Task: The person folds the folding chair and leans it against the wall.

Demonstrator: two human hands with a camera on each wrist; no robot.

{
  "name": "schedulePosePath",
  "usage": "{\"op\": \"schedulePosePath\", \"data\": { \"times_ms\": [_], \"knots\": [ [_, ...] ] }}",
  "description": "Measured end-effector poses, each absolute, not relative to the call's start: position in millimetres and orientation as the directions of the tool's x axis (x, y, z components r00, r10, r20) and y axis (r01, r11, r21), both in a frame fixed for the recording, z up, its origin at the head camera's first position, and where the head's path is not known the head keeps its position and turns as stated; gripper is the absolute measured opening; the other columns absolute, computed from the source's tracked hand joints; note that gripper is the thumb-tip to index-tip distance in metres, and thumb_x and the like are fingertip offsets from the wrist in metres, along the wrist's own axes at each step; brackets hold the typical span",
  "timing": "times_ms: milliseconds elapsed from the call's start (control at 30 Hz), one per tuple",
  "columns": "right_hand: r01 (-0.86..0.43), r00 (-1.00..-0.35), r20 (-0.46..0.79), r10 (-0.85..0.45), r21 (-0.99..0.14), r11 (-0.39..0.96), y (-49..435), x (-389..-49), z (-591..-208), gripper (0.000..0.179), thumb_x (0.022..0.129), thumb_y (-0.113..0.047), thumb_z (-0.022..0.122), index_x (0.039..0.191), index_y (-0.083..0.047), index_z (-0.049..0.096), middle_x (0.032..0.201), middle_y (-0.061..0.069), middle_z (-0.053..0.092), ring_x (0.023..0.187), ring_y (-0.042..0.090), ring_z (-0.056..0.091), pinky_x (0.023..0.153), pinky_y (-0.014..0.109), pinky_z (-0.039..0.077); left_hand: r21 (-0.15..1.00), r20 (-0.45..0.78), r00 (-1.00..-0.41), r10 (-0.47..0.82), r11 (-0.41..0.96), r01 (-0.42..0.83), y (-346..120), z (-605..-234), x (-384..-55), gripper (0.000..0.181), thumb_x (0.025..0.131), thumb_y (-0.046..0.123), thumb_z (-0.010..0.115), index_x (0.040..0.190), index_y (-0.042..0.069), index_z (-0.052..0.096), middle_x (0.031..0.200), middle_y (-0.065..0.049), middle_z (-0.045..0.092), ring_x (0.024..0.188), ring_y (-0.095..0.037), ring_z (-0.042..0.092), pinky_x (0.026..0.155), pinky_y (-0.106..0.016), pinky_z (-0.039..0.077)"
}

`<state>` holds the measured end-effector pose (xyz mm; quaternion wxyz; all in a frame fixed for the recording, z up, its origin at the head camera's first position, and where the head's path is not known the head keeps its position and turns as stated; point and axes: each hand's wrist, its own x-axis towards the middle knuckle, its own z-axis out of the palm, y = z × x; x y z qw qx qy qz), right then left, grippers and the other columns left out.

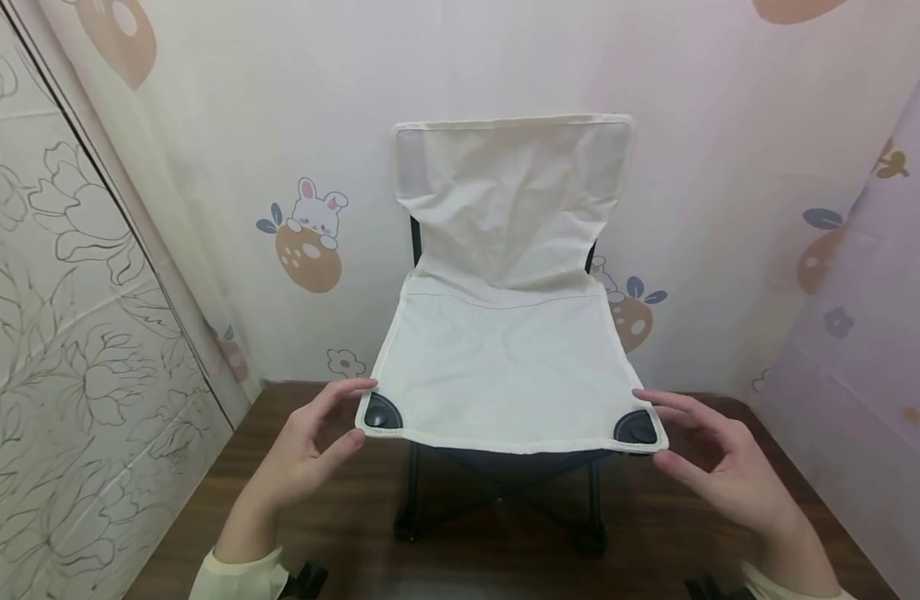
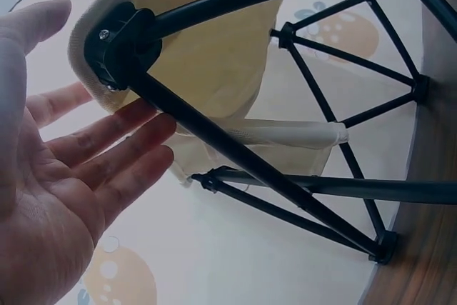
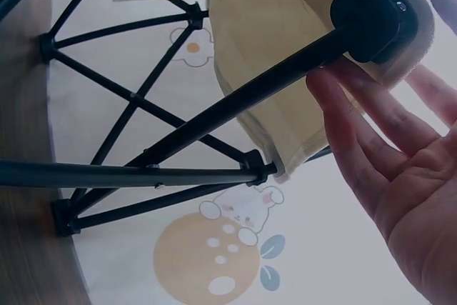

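Note:
A folding chair stands upright with its cream fabric seat (image 1: 505,367) facing me and its backrest (image 1: 512,192) behind. Dark patches cover the seat's front corners, the left patch (image 1: 382,412) and the right patch (image 1: 636,427). My left hand (image 1: 302,458) is at the left front corner, fingertips at the fabric's edge, thumb apart. In the left wrist view its fingers (image 2: 121,144) extend beneath the black corner joint (image 2: 121,44). On the other side, my right hand (image 1: 733,471) is at the right corner. Its fingers (image 3: 378,116) reach under the black corner joint (image 3: 371,19) and frame tube.
Crossed black legs (image 1: 412,492) support the chair on a dark brown wooden surface (image 1: 355,533). Behind hangs a pale backdrop (image 1: 205,125) printed with rabbits and fruit. A panel with line-drawn flowers (image 1: 77,333) rises at the left; another printed sheet (image 1: 865,392) hangs at the right.

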<state>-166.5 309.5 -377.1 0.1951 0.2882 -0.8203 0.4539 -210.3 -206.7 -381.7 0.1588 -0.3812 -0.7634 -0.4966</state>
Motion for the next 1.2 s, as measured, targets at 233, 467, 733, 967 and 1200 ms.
{"op": "schedulePosePath", "data": {
  "times_ms": [233,467,733,967,1200],
  "knots": [
    [-0.647,-0.762,0.560,-0.326,-0.684,0.338,306.3,-167.1,-376.1,0.064,0.080,0.024,0.082,0.139,0.007,0.067,0.130,0.007,0.077,0.107,0.011,0.074,0.095,0.019,0.058,0.625,0.659,-0.629,0.411,0.166,0.763,-205.2,-385.0,-212.4,0.064,0.091,-0.013,0.077,0.150,0.005,0.059,0.135,-0.012,0.069,0.119,-0.022,0.070,0.104,-0.028,0.057],
    [-0.688,-0.725,0.611,-0.319,-0.670,0.279,305.2,-170.2,-376.6,0.064,0.074,0.027,0.085,0.133,0.010,0.070,0.124,0.009,0.079,0.097,0.014,0.075,0.087,0.023,0.063,0.572,0.727,-0.563,0.393,0.105,0.813,-202.7,-389.1,-216.8,0.067,0.083,-0.018,0.084,0.144,-0.002,0.061,0.130,-0.017,0.071,0.117,-0.022,0.071,0.107,-0.028,0.056],
    [-0.668,-0.742,0.617,-0.264,-0.716,0.205,304.6,-169.1,-377.0,0.061,0.068,0.032,0.086,0.125,0.014,0.072,0.117,0.011,0.080,0.097,0.015,0.078,0.080,0.027,0.065,0.584,0.733,-0.580,0.354,0.108,0.804,-199.2,-388.8,-217.5,0.060,0.079,-0.023,0.084,0.132,-0.001,0.066,0.123,-0.017,0.072,0.111,-0.018,0.071,0.101,-0.028,0.060],
    [-0.603,-0.797,0.562,-0.220,-0.758,0.246,305.0,-166.5,-375.8,0.057,0.073,0.026,0.087,0.127,0.012,0.073,0.120,0.009,0.080,0.097,0.015,0.078,0.076,0.028,0.065,0.614,0.731,-0.607,0.311,0.089,0.784,-195.6,-393.2,-218.9,0.055,0.079,-0.027,0.080,0.127,-0.002,0.069,0.122,-0.018,0.074,0.113,-0.015,0.072,0.103,-0.030,0.059],
    [-0.595,-0.803,0.558,-0.207,-0.743,0.305,303.0,-166.0,-373.2,0.056,0.074,0.023,0.088,0.127,0.009,0.074,0.117,0.008,0.079,0.093,0.013,0.076,0.077,0.022,0.063,0.609,0.750,-0.602,0.274,0.067,0.790,-191.6,-395.2,-218.0,0.052,0.078,-0.030,0.078,0.123,-0.004,0.070,0.122,-0.018,0.074,0.113,-0.015,0.071,0.104,-0.030,0.058]
  ]
}}
